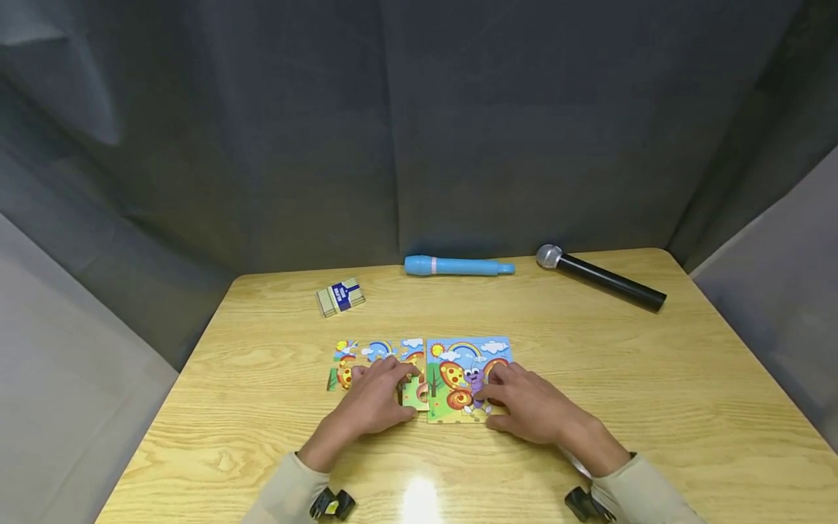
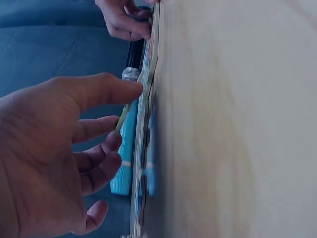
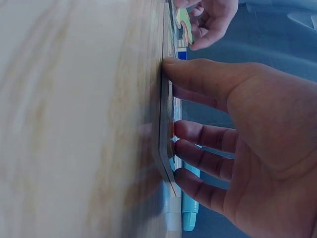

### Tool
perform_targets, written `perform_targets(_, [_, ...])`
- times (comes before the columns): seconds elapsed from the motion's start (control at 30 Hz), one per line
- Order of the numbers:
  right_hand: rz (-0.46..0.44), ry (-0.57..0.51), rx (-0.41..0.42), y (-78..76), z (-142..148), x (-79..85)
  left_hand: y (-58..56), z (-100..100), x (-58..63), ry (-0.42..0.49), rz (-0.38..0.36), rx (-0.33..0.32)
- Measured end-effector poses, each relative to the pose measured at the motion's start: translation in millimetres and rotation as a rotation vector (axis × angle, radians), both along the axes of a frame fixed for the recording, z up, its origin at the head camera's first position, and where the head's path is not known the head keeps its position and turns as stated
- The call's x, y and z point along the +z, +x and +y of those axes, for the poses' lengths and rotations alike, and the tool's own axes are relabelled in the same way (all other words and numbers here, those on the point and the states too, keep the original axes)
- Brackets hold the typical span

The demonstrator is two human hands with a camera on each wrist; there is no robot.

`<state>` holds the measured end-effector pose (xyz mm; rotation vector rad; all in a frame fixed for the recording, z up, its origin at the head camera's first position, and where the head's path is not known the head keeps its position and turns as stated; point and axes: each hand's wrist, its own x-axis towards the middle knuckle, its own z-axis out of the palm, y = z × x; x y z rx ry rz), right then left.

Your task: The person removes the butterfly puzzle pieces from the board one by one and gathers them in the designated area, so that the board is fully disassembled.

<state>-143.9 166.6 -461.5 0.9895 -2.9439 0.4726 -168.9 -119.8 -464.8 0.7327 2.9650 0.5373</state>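
Observation:
My left hand (image 1: 376, 397) pinches a green puzzle piece (image 1: 414, 394) by its edges, the piece tilted up at the left side of the butterfly picture puzzle (image 1: 440, 416). In the left wrist view the same puzzle piece (image 2: 124, 116) shows nearly edge-on between thumb and fingers. My right hand (image 1: 533, 404) rests with its fingertips on the right part of the picture, covering some of the butterfly's wing. Its thumb touches the near edge of the puzzle in the right wrist view. Several loose puzzle pieces (image 1: 380, 351) lie left of the picture, partly hidden under my left hand.
Behind the puzzle, a small striped pack with a blue band (image 1: 342, 297) lies at the left. A light-blue microphone-shaped object (image 1: 465, 267) lies along the back edge of the wooden table (image 1: 262, 349). A black microphone (image 1: 609, 282) lies at the back right. Dark cloth hangs behind.

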Motion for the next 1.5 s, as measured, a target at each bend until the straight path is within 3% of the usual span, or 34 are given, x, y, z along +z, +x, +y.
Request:
perform_targets(0.47, [-0.004,0.002,0.007,0.9,0,-1.9,7.3,-48,-3.2,-0.015,0.004,0.082])
perform_targets(1.07, [0.002,-0.006,0.004,-0.8,-1,-3.3,14.7,-88,-2.0,-0.037,-0.025,0.202])
perform_targets(1.5, [-0.002,-0.003,0.01,-0.4,-1,-1.2,14.6,-110,-3.2,-0.025,-0.053,0.226])
